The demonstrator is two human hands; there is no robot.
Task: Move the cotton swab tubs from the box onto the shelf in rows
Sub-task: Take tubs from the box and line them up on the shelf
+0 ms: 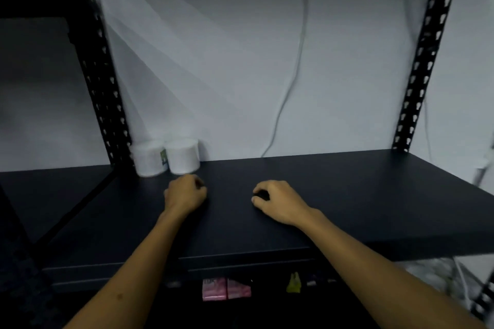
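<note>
We've got two tubs on the shelf [347, 195], tucked at the back-left corner: left tub [148, 159] and right tub [183, 156], touching side by side, upright, long axes vertical, against the wall by the left post [101, 83]. From our left hand [184, 195] the right tub sits at approx 12 o'clock, just beyond the knuckles but not touching; our right hand [278, 200] is well off toward 3 o'clock, so left is the nearer one. Both hands hover low over the shelf w/ fingers loosely curled, nothing held in either. The box isn't in view, prob. below or behind us, so next move looks like pulling back for more tubs; the row would grow rightward from the right tub. Tubs: white, short cylinders, smooth-looking, blurred, w/ a small green label between them. Shelf: matte black board; posts perforated black metal.
</note>
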